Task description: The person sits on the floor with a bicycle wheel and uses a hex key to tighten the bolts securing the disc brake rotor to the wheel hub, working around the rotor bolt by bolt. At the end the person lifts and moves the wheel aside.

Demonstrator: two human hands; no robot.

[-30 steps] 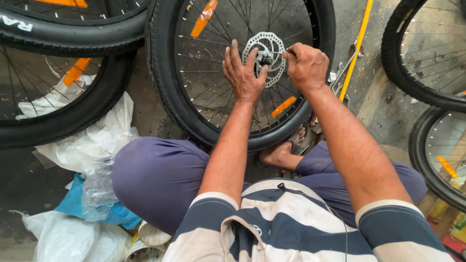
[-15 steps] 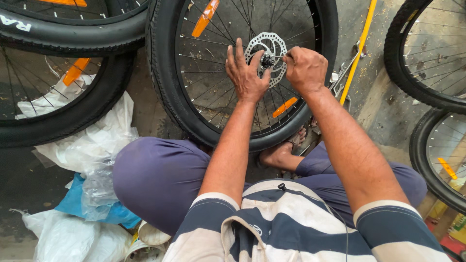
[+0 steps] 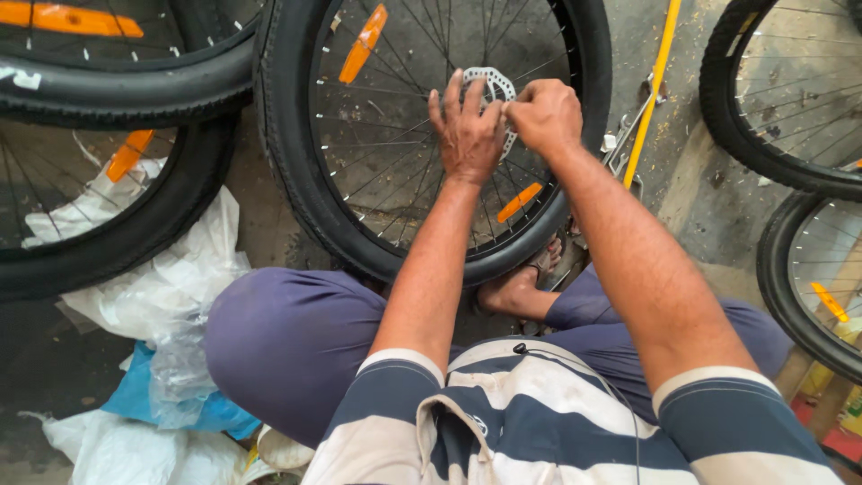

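The silver brake disc sits at the hub of the upright black wheel (orange reflectors on its spokes). The left hand lies spread against it, gripping nothing; the right hand is fisted beside it, apparently tightening a fastener, which calls for steady turning.

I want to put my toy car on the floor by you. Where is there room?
Bare floor shows between the yellow bar and the right-hand wheels. Left is crowded: white plastic bags and stacked tyres. Both hands, left hand and right hand, cover the middle wheel's disc.
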